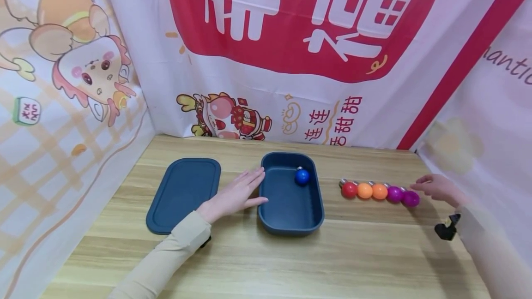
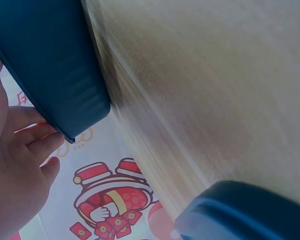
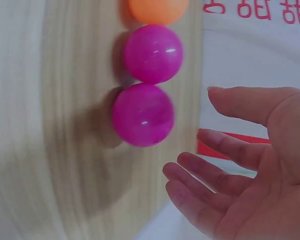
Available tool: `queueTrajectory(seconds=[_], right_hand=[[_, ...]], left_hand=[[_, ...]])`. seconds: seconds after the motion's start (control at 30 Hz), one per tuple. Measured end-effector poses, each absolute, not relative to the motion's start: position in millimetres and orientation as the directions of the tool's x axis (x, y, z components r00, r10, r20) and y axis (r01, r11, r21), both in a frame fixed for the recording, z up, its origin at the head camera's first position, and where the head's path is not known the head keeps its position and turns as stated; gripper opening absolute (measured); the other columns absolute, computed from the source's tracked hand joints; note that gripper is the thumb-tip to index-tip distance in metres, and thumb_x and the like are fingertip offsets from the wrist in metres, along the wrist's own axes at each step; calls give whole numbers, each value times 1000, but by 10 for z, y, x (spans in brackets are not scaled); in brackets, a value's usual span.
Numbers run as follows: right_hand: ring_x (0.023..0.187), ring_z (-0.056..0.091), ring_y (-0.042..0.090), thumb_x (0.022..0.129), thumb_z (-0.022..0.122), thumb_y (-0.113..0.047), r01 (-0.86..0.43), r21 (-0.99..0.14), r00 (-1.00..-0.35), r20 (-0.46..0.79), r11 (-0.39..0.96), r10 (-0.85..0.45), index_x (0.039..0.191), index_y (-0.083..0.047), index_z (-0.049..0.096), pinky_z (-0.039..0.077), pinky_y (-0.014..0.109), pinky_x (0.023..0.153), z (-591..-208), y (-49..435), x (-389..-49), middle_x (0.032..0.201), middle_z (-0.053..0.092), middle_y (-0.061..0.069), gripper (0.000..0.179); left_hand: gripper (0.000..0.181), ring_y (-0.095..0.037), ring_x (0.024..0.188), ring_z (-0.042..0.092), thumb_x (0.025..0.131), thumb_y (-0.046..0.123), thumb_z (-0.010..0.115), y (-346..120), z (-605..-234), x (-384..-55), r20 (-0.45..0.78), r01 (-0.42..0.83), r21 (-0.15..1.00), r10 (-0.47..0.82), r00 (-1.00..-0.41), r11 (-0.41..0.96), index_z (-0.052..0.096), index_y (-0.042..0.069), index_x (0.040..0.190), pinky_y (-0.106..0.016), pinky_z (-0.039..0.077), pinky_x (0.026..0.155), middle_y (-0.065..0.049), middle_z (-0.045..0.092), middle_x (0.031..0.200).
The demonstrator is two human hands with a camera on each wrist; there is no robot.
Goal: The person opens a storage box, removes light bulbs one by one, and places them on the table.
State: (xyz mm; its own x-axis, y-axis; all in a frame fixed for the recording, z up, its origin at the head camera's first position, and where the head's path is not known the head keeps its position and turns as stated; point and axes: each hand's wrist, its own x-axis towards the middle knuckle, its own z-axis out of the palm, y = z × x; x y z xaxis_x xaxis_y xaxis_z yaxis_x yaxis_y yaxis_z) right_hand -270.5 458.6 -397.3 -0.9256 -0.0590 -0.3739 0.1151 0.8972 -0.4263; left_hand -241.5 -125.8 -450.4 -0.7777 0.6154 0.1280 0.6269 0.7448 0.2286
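My left hand [image 1: 234, 195] rests its straight fingers on the left rim of a dark blue rectangular box [image 1: 287, 202]; in the left wrist view its fingertips [image 2: 50, 145] lie along the box's edge. Inside the box, toward the back right, sits a blue round bulb [image 1: 302, 176] with a silver cap. On the right, a row holds a red bulb [image 1: 349, 190], two orange bulbs [image 1: 365, 191] and two purple bulbs [image 1: 411, 198]. My right hand [image 1: 438, 188] hovers beside the end purple bulb, fingers apart and holding nothing; the right wrist view shows a gap between fingers and bulb [image 3: 143, 115].
A flat dark blue lid [image 1: 184, 193] lies on the wooden table [image 1: 282, 266] left of the box, partly behind the left forearm. Printed cloth [image 1: 249, 73] hangs at the table's back edge and on both sides.
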Motion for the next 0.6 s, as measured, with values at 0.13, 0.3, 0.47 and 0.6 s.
queueTrajectory(seconds=[0.13,0.3,0.47,0.6], right_hand=[[112,59,49,98,53,-53,94,-412,-928,-366,907,-70,133,18,44,57,52,90,-3889,4536,-2715,130,51,40,79],[114,59,50,101,50,-47,66,-433,-933,-347,899,-99,134,19,41,57,52,93,-3802,4391,-2712,131,51,40,75],[109,63,47,103,51,-39,28,-454,-945,-301,890,-124,132,20,43,58,49,91,-3718,4169,-2710,127,55,40,66],[105,66,42,101,54,-41,2,-444,-953,-272,896,-133,132,18,47,59,47,89,-3667,3977,-2717,126,57,39,67]], left_hand=[[80,-28,152,30,98,60,47,-1265,-4504,-2416,139,632,229,617,-774,741,32,5,155,-47,22,127,-13,28,164],[80,-28,152,30,98,59,47,-1265,-4512,-2419,147,640,217,623,-768,737,32,5,154,-48,24,126,-13,29,163],[80,-28,152,29,98,59,47,-1260,-4512,-2420,144,639,226,623,-768,735,32,5,155,-49,24,126,-14,29,163],[80,-29,152,29,99,59,47,-1264,-4512,-2423,139,638,237,624,-769,733,32,4,155,-50,23,126,-15,29,163]])
